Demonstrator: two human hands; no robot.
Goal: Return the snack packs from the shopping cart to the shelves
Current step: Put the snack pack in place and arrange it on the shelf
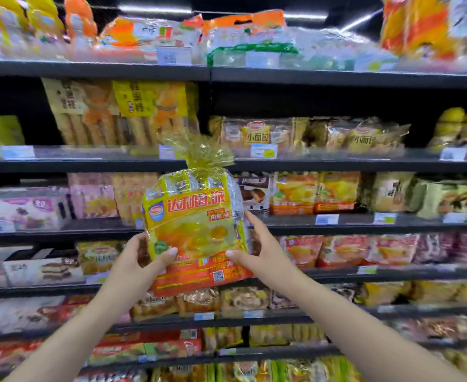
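Note:
A large yellow snack pack [196,216] with red lettering, an orange bottom band and a crinkled tied top is held upright in front of the shelves [337,224]. My left hand [141,257] grips its lower left edge, thumb on the front. My right hand [257,244] grips its lower right side, thumb on the front and fingers behind. The pack hangs in the air at the height of the third and fourth shelf boards, just in front of them. No shopping cart is in view.
Dark shelf boards run across the whole view, packed with bagged breads and cakes. Similar yellow-orange packs [315,193] stand on the shelf right of the held pack. Pink packs [94,197] stand to its left. Price tags [326,219] line the shelf edges.

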